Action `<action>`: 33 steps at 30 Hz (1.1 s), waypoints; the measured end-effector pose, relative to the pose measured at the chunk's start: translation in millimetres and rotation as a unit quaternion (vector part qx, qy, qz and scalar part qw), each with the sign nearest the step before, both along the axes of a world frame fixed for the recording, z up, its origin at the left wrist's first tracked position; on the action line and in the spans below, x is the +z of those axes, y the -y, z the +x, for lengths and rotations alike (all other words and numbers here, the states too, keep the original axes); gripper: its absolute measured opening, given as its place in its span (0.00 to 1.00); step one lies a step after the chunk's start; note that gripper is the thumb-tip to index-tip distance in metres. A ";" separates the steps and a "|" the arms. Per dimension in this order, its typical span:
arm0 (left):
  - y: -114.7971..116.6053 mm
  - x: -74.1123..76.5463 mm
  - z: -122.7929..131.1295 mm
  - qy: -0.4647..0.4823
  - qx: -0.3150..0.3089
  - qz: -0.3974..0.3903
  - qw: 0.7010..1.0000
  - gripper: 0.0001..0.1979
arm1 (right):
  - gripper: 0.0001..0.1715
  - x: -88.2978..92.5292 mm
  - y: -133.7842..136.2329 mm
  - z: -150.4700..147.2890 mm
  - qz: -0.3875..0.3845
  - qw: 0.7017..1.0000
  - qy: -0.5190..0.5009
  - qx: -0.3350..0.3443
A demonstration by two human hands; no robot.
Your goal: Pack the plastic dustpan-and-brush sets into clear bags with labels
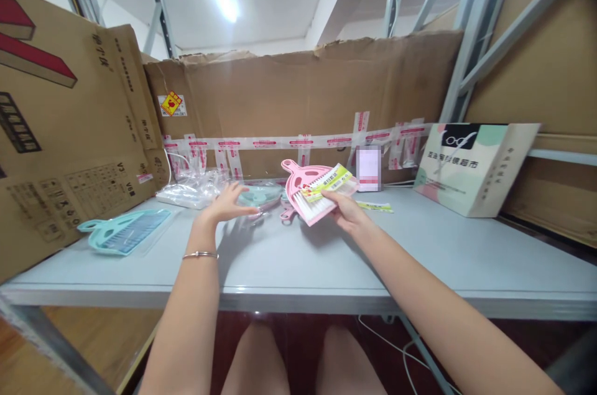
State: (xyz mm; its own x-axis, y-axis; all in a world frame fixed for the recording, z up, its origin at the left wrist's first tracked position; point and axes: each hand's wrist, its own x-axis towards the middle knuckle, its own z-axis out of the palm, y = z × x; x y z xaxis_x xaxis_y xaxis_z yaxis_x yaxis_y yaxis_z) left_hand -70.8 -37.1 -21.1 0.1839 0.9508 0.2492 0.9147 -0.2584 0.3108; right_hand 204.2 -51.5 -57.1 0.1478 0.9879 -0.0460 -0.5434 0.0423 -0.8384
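Observation:
A pink dustpan and brush set (303, 186) with a yellow-green label card (334, 178) is gripped at its wide end by my right hand (346, 211), tilted above the table. My left hand (231, 203) is spread, fingers apart, and holds nothing. Just beyond its fingertips a mint-green dustpan set (262, 196) lies in clear wrapping, partly hidden by the hand. Beneath the held set, another pink handle (288, 213) shows at the tabletop. Farther left lies a mint-green dustpan and brush set (125, 232) on a clear bag.
Clear plastic bags (196, 186) lie at the back left. A loose yellow-green card (377, 206) rests behind my right hand. A printed white box (466, 168) stands at the right. Large cardboard boxes (280, 96) close off the back and left of the table (420, 258).

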 end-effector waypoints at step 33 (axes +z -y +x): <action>9.7 -20.1 77.0 -0.080 -0.114 0.325 0.936 0.14 | 0.14 -16.3 3.3 -20.2 0.017 0.995 0.022 0.096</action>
